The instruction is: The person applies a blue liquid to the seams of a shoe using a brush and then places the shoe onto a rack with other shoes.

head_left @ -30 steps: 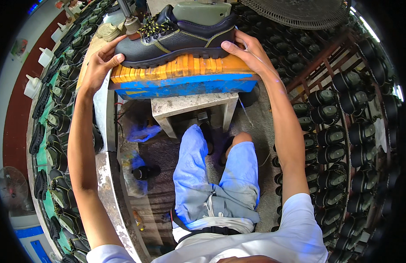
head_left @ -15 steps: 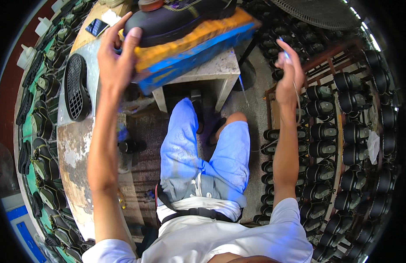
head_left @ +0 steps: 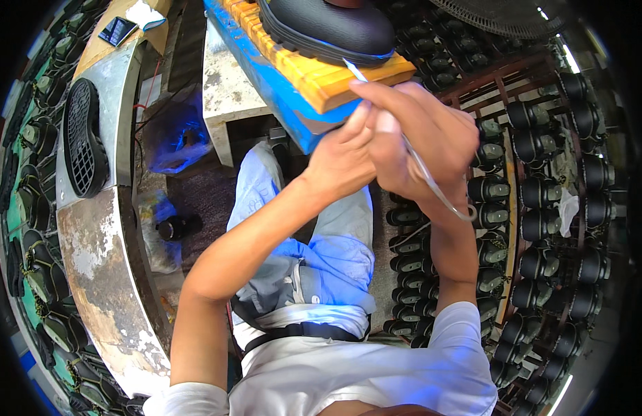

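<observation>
A black shoe with a thick ridged sole rests on a yellow slatted block, its toe toward the right. Beneath that is a blue layer. Pinched in my right hand is a slim white pen-like tool, its tip at the seam between the shoe's toe and sole. A thin clear tube trails from this hand. My left hand is close against the right one, beside the block's near corner. Its fingers are drawn together and partly hidden, so what they grip cannot be made out.
A whitish table stands under the block. On the left bench lie a loose black sole and a phone. Racks of black shoes fill the right side; more shoes line the far left. A fan is at upper right.
The block and shoe have swung round, so the toe points right instead of left. My left hand has left the shoe's toe and joined the right hand, which has brought the tool to the sole edge.
</observation>
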Demonstrator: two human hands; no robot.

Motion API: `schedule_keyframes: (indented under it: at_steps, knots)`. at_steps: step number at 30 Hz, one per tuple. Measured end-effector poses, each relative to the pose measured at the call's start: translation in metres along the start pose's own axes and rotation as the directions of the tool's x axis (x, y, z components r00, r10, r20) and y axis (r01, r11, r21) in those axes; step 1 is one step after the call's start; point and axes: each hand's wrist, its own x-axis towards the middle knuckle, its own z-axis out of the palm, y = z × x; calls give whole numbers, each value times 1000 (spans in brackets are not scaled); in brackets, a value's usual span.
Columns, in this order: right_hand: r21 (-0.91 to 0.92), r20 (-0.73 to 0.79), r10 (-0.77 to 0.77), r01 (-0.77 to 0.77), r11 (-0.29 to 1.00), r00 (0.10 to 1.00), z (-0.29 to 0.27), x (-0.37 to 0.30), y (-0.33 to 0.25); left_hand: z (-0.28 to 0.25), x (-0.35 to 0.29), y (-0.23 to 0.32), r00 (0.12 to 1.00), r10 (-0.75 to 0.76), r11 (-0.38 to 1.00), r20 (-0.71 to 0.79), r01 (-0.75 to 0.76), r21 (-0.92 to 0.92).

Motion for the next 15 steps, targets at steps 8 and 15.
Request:
schedule_keyframes:
  at_steps: [8, 15]
  knots:
    - [-160, 38, 92, -85, 984, 995, 19, 13, 8, 44, 10, 28, 985, -100, 915, 139, 145, -376]
    - [-111, 57, 88, -82, 990, 994, -12, 6, 6, -23, 17, -4, 995, -97, 972, 7, 96, -215]
